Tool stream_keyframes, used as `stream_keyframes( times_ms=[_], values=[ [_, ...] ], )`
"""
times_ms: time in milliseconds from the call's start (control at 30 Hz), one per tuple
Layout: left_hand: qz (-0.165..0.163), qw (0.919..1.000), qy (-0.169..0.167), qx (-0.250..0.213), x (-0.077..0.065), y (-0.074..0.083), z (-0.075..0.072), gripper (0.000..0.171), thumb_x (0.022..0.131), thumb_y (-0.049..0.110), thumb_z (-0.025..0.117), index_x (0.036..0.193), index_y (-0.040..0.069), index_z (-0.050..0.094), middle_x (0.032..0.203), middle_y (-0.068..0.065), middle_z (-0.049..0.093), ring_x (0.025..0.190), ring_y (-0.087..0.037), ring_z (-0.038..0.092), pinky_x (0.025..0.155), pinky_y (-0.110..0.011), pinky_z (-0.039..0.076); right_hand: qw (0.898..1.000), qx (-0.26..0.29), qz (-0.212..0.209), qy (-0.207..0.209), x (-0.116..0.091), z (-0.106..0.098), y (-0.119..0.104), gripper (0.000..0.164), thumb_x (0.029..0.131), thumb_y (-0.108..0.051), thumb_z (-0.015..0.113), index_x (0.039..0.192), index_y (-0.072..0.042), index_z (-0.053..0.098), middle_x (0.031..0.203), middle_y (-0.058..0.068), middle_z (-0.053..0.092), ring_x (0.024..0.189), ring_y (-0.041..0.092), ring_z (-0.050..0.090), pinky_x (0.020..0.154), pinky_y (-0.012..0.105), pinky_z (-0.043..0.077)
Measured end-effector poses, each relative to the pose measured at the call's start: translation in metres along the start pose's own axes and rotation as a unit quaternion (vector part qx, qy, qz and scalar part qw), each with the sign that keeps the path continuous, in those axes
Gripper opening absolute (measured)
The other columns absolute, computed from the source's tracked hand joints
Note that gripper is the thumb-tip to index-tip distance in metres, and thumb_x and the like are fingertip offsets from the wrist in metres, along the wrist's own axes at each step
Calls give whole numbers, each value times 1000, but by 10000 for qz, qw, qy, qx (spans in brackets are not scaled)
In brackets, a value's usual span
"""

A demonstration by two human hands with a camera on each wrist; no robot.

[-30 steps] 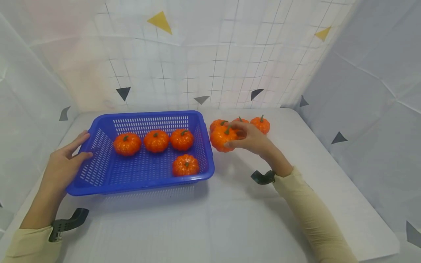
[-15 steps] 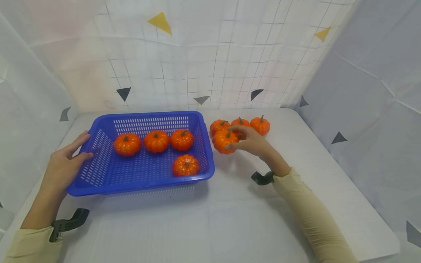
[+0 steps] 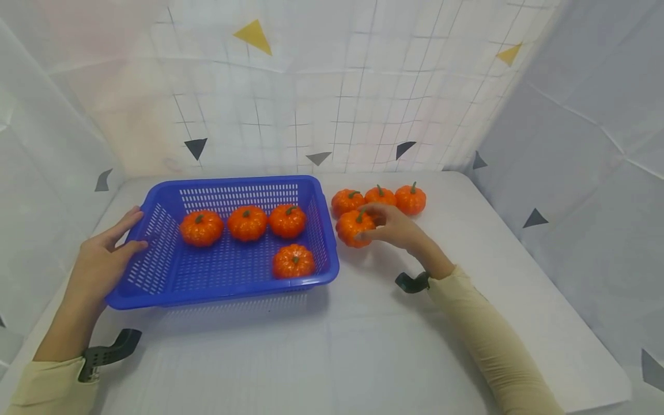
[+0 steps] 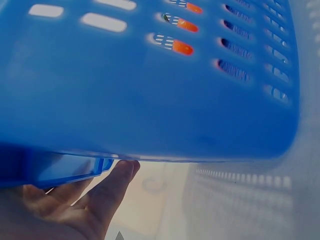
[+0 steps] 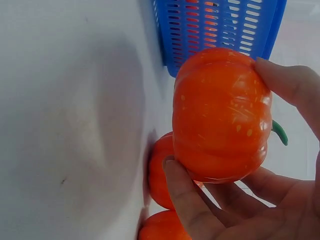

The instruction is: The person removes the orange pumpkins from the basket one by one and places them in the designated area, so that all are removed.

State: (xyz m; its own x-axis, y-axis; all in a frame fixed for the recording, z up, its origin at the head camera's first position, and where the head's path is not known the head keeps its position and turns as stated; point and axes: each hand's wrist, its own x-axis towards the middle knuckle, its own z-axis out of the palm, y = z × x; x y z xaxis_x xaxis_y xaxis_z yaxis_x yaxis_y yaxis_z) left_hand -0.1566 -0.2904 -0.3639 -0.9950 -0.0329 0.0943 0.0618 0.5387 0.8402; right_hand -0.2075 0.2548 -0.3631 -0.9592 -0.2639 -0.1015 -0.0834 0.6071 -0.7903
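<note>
My left hand (image 3: pixel 101 259) holds the left rim of a blue plastic basket (image 3: pixel 218 297), its fingers and thumb at the edge. In the left wrist view the fingers (image 4: pixel 107 197) come up against the underside of the basket's rim. Inside the basket sit several small orange pumpkins (image 3: pixel 247 223), three along the back and one at the front right. Just right of the basket, my right hand (image 3: pixel 396 225) grips another pumpkin (image 3: pixel 355 229) between thumb and fingers. The right wrist view shows this pumpkin (image 5: pixel 220 117) raised above the white surface, its green stem toward the palm.
Three more pumpkins stand in a row behind my right hand: a left one (image 3: pixel 346 202), a middle one (image 3: pixel 380 196) and a right one (image 3: pixel 410 200). White sheeting hangs around the white table (image 3: pixel 249 363), with a grid-lined sheet (image 3: pixel 311 104) at the back.
The pumpkin in my right hand has come slightly lower and nearer to me, so the row behind shows more. My left hand and the basket stay in place.
</note>
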Motion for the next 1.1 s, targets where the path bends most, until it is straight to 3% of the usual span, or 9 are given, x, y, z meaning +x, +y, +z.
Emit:
stream_keyframes(
  times_ms=[633,1100],
  values=[
    [18,9999,4,157,0,1,0,60,110,27,52,165,20,29,170,5,20,154,-41,15,115,-70,20,9988,-409,-256,60,3,6,9,65,85,-27,85,142,-7,61,138,13,62,124,36,57,105,54,49],
    [-5,10000,-21,75,-1,1,0,61,110,29,53,165,21,29,169,8,21,155,-39,15,118,-65,20,9988,-451,-95,164,6,10,12,62,86,-24,84,141,-7,62,138,13,62,124,35,56,105,54,49]
  ],
)
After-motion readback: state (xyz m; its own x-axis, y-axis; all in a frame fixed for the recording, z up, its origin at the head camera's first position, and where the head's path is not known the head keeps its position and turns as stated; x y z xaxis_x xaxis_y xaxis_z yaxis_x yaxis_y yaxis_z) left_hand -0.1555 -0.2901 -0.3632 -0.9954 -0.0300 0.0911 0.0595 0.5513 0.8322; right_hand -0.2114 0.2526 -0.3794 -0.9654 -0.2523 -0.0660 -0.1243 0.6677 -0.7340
